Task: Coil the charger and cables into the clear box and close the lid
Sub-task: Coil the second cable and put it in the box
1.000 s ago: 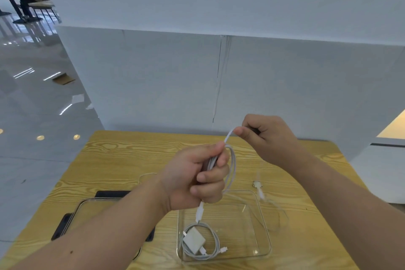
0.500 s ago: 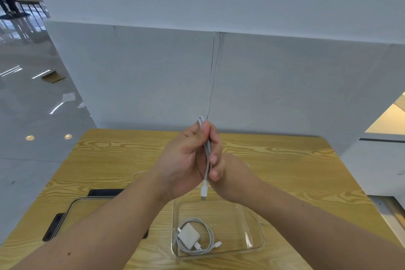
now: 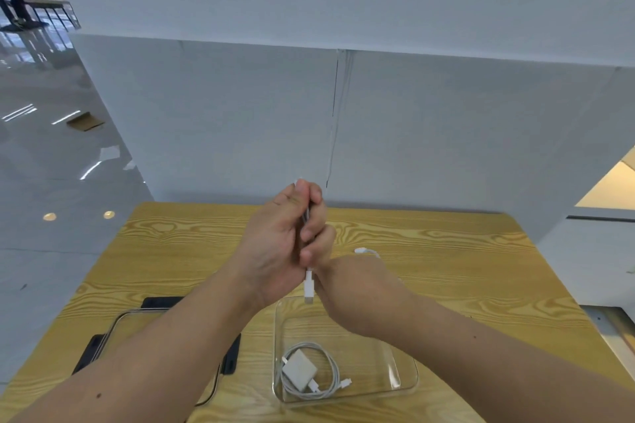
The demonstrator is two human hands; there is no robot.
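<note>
My left hand (image 3: 275, 247) is closed around a bundled white cable (image 3: 309, 287) held upright above the table; one white plug hangs out below the fist. My right hand (image 3: 347, 288) sits just behind and under the left, and its fingers are hidden, touching the same cable. Another white cable end (image 3: 365, 252) shows beyond my right wrist. Below the hands stands the clear box (image 3: 409, 371), open, with a white charger (image 3: 299, 370) and its coiled cable (image 3: 330, 388) in the near left corner. The clear lid (image 3: 117, 323) lies to the left, partly under my left forearm.
The wooden table (image 3: 446, 251) stands against a white wall. A black flat object (image 3: 230, 357) lies under the lid. Grey glossy floor falls away on the left, and a person sits at a far desk in the top left.
My right hand came in from the upper right and dropped behind the left hand. The loose loop was gathered into a tight bundle in my left fist.
</note>
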